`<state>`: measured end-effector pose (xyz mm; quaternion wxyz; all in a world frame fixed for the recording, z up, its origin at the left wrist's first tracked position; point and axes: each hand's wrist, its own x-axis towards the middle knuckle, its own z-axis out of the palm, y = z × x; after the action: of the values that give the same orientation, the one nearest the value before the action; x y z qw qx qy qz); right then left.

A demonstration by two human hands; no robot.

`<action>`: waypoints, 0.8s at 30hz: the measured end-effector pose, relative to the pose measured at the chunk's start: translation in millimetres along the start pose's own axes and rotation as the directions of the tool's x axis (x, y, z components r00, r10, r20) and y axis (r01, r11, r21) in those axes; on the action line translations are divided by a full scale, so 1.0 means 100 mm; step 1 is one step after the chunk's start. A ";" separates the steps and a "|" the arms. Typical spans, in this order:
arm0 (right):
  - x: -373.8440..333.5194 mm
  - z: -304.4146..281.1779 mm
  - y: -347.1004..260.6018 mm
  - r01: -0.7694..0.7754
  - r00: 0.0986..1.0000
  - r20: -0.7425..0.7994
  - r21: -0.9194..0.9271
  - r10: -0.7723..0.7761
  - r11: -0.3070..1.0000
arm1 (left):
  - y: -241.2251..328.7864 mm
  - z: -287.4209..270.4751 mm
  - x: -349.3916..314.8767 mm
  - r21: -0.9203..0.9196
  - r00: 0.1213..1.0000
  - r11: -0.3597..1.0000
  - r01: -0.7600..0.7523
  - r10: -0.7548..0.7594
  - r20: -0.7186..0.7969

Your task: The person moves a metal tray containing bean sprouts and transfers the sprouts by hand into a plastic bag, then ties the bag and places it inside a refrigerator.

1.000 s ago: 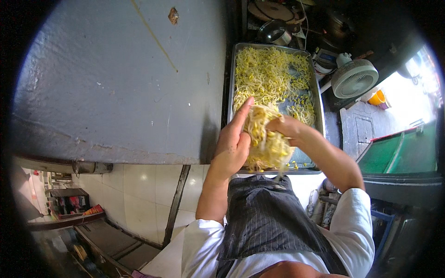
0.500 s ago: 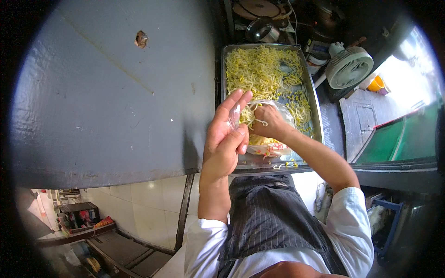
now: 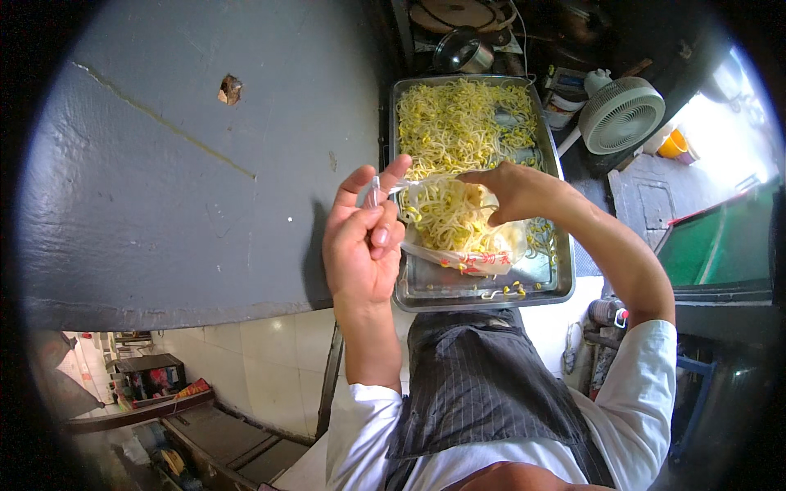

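A clear plastic bag (image 3: 517,250) with red print sits in the near part of a metal tray (image 3: 484,300), its mouth spread and filled with bean sprouts (image 3: 449,219). My left hand (image 3: 363,250) pinches the bag's left edge between curled fingers, with two fingers pointing up. Over the bag's right side, my right hand (image 3: 530,193) is open, thumb and fingers apart and nothing visible between them. Loose bean sprouts (image 3: 458,123) cover the far part of the tray, and a few lie by its near rim.
A dark grey panel (image 3: 205,204) fills the left side, close to my left hand. Beyond the tray stands a metal pot (image 3: 463,51). A white fan (image 3: 621,116) is at the right, with an orange bucket (image 3: 673,144) farther off. Pale floor tiles (image 3: 262,368) show below.
My right hand has come up out of the bag and opened, moving slightly right. My left hand has shifted left with the bag's edge, and the bag's mouth is wider, showing more sprouts.
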<state>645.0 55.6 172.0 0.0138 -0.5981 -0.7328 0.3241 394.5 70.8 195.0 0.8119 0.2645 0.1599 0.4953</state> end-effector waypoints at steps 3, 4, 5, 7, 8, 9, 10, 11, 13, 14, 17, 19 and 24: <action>-0.05 -0.02 0.09 0.083 0.991 -0.097 -0.069 -0.089 0.994 | 0.04 0.12 0.03 0.010 0.998 0.998 -0.064 0.064 -0.023; -0.07 -0.04 0.12 0.112 0.988 -0.097 -0.073 -0.118 0.991 | 0.05 0.13 0.03 0.037 0.997 0.997 -0.073 0.074 -0.027; -0.09 -0.05 0.16 0.141 0.984 -0.097 -0.078 -0.148 0.987 | 0.05 0.13 0.03 0.070 0.996 0.995 -0.077 0.079 -0.032; -0.15 -0.05 0.25 0.224 0.963 -0.114 -0.154 -0.242 0.962 | 0.03 0.13 0.04 0.132 0.996 0.988 -0.078 0.083 -0.038; -0.18 -0.05 0.29 0.264 0.950 -0.119 -0.192 -0.290 0.945 | 0.02 0.10 0.05 0.138 0.994 0.987 -0.082 0.090 -0.056; -0.19 -0.03 0.32 0.295 0.932 -0.133 -0.266 -0.338 0.918 | 0.00 0.05 0.05 0.148 0.992 0.985 -0.086 0.099 -0.077; -0.21 -0.03 0.34 0.321 0.911 -0.144 -0.340 -0.386 0.884 | -0.01 0.02 0.05 0.157 0.989 0.983 -0.091 0.108 -0.099; -0.21 -0.03 0.35 0.343 0.888 -0.151 -0.412 -0.434 0.845 | -0.01 0.01 0.05 0.140 0.986 0.985 -0.105 0.121 -0.112; -0.23 -0.10 0.33 0.338 0.894 -0.144 -0.406 -0.425 0.849 | -0.03 -0.01 0.04 0.105 0.977 0.985 -0.138 0.152 -0.148; -0.23 -0.14 0.31 0.336 0.896 -0.140 -0.404 -0.421 0.851 | -0.02 -0.01 0.03 0.051 0.972 0.986 -0.159 0.166 -0.166; -0.24 -0.27 0.33 0.375 0.854 -0.179 -0.439 -0.489 0.816 | -0.01 0.07 -0.03 -0.074 0.957 0.974 -0.215 0.196 -0.213; -0.16 -0.34 0.51 0.462 0.772 -0.278 -0.374 -0.572 0.804 | -0.01 0.15 -0.04 -0.096 0.947 0.967 -0.234 0.205 -0.246; -0.26 -0.53 0.86 0.532 0.802 -0.325 0.008 -0.501 0.847 | -0.19 0.09 0.05 0.153 0.871 0.957 -0.246 0.288 -0.399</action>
<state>748.9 62.7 180.8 0.2462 -0.4176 -0.8394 0.2457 414.8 65.5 191.3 0.6688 0.2113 0.3152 0.6393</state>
